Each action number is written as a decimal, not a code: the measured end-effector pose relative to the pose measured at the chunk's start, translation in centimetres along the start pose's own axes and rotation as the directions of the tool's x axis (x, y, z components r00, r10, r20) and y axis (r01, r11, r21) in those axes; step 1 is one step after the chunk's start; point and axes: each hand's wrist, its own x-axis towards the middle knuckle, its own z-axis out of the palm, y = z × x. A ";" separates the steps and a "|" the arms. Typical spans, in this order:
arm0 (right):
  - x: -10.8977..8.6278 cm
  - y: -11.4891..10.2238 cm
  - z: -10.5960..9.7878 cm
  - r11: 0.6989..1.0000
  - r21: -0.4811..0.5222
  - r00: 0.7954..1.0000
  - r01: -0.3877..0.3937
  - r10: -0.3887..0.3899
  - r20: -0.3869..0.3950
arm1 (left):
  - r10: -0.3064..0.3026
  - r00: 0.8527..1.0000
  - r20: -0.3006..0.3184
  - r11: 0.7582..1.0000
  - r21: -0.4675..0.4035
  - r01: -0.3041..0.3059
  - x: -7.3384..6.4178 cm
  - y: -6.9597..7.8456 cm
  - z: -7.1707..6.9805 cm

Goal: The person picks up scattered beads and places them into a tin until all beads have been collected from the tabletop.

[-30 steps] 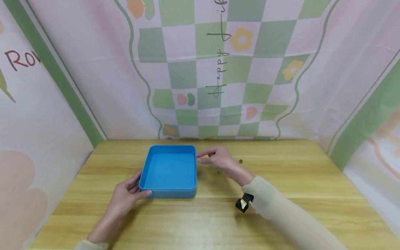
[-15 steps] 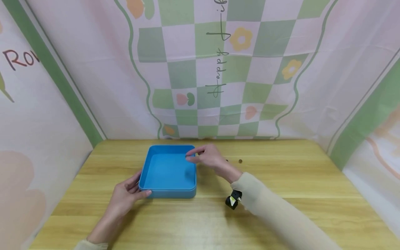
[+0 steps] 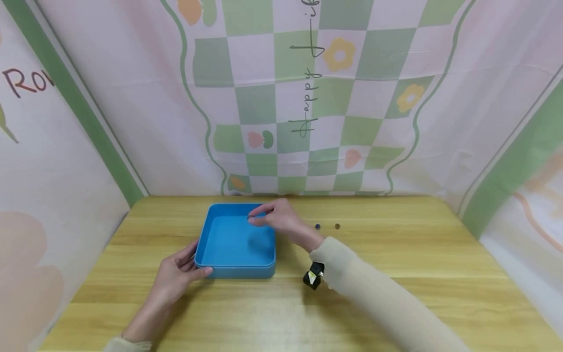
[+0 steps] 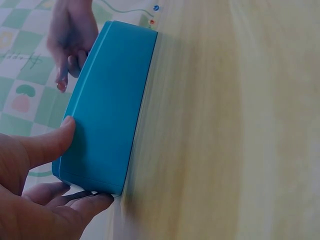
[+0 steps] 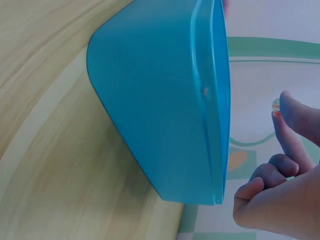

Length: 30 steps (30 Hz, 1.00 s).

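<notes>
Reaching in from the right over the far part of the blue box, the right hand is held above the rim with its wrist bent leftward, thumb and index fingertip nearly closed on a small clear marble with an orange streak; its other fingers are curled in toward the palm. The marble hangs over the box's inside, apart from the floor and walls, and a soft shadow falls on the box floor below. At the near left corner the left hand grips the box, thumb on the near wall by the rim, fingers wrapped round the left side. The box sits flat on the wooden table, its far right corner partly hidden by the right hand. Right of the box lie a blue marble and, farther right, a brown marble. A black device hangs at the right wrist, near the cream sleeve, and a checkered cloth rises along the table's far edge
</notes>
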 end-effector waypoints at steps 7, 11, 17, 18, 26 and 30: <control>0.9 0.0 0.6 0.999 0.005 0.999 -0.036 0.036 -0.027 | 0.004 1.000 -0.006 1.000 0.001 -0.004 0.0 0.2 0.1; 1.3 0.0 1.0 0.999 -0.010 0.998 -0.041 0.040 -0.042 | 0.002 1.000 -0.008 1.000 0.004 -0.002 -0.1 0.2 0.1; 1.7 -0.5 1.7 0.999 -0.020 0.998 -0.042 0.041 -0.042 | 0.001 1.000 -0.006 1.000 0.011 -0.001 -0.2 0.1 0.1; 1.8 -0.5 1.9 0.999 -0.021 0.998 -0.041 0.040 -0.041 | 0.000 1.000 -0.007 1.000 0.011 0.000 -0.2 0.1 0.1; 2.3 -0.7 2.8 0.999 -0.007 0.999 -0.040 0.040 -0.033 | -0.003 1.000 -0.006 1.000 0.012 0.003 -0.1 0.2 0.0; 2.4 -0.7 3.3 0.999 0.006 0.999 -0.040 0.040 -0.033 | -0.001 1.000 -0.005 1.000 0.004 0.001 0.0 0.2 0.0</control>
